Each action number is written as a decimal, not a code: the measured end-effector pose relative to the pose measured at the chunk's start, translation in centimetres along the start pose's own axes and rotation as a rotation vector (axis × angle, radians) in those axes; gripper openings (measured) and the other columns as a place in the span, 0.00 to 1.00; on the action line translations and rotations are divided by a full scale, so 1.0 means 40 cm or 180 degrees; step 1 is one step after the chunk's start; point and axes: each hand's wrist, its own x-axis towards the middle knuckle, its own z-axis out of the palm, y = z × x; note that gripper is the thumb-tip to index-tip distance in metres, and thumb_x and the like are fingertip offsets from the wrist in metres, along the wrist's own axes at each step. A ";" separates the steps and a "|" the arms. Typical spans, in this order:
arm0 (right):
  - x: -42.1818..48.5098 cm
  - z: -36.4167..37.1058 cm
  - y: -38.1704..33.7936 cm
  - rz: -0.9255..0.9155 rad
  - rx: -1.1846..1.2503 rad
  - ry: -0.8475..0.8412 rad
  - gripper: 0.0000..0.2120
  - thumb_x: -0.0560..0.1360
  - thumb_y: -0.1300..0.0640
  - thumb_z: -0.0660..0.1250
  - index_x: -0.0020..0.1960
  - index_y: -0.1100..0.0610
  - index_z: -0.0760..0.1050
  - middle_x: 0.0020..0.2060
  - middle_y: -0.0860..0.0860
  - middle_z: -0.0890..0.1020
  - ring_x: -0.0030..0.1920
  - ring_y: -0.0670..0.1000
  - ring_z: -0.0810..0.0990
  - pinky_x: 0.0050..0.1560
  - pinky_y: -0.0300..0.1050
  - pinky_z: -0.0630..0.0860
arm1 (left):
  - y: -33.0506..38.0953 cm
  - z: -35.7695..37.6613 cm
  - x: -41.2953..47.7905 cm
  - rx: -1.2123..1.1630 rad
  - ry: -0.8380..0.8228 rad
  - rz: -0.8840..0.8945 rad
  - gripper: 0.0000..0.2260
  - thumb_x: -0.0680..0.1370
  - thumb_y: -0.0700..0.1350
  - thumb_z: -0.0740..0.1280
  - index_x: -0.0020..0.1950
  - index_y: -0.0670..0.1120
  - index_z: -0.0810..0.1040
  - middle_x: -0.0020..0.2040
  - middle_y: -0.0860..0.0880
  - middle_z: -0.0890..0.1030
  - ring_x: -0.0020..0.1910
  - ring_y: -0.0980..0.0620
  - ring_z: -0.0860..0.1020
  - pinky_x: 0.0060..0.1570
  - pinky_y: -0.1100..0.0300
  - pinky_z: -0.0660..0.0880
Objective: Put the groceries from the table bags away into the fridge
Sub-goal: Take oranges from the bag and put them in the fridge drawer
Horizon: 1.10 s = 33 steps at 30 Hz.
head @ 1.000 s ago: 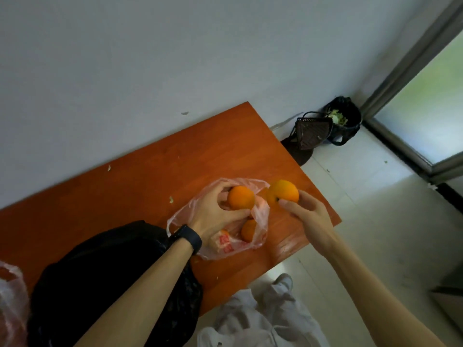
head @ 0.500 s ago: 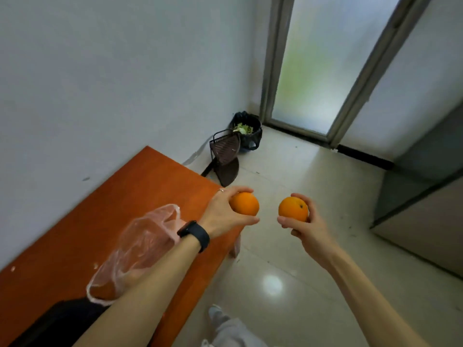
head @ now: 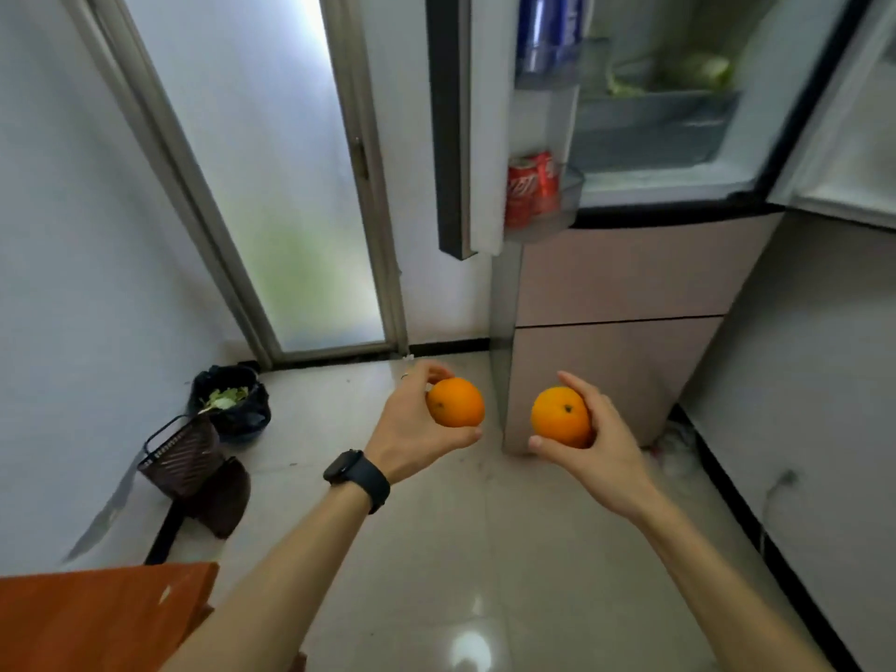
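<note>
One orange (head: 456, 402) sits in my left hand (head: 412, 429), another orange (head: 560, 417) in my right hand (head: 601, 446), each gripped by curled fingers, both carried at waist height over the floor. Ahead, the fridge (head: 630, 283) stands open, cans (head: 531, 186) in its door rack, greens on a shelf. The counter (head: 97, 618) corner is behind at lower left. Neither fruit is stored yet, so I judge this mid-carry.

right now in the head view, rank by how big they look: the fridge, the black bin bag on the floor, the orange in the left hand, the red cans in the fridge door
1. fridge
2. black bin bag
3. and 4. orange in the left hand and red cans: look alike, and the orange is nearer the camera, so unranked.
</note>
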 end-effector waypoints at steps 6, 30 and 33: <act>0.089 -0.268 0.010 -0.0179 0.0180 0.0573 0.40 0.67 0.53 0.81 0.70 0.38 0.63 0.60 0.32 0.69 0.58 0.42 0.77 0.56 0.40 0.76 | 0.196 0.158 0.224 0.0040 -0.0299 0.0644 0.32 0.65 0.51 0.82 0.63 0.56 0.69 0.60 0.53 0.72 0.56 0.55 0.74 0.50 0.62 0.77; 1.009 -0.976 0.011 -0.0771 -0.0213 0.1282 0.34 0.68 0.49 0.80 0.68 0.40 0.66 0.63 0.45 0.66 0.54 0.45 0.76 0.50 0.37 0.74 | 0.696 0.452 1.242 -0.0205 0.0485 0.1202 0.31 0.65 0.51 0.82 0.64 0.55 0.72 0.59 0.52 0.72 0.54 0.53 0.76 0.50 0.61 0.76; 1.134 -1.024 0.028 -0.0862 -0.0210 0.1305 0.35 0.68 0.48 0.80 0.70 0.40 0.66 0.63 0.44 0.68 0.55 0.46 0.77 0.52 0.41 0.75 | 0.720 0.485 1.366 -0.0244 0.0665 0.1101 0.32 0.65 0.52 0.82 0.65 0.56 0.73 0.60 0.52 0.70 0.56 0.51 0.76 0.56 0.55 0.78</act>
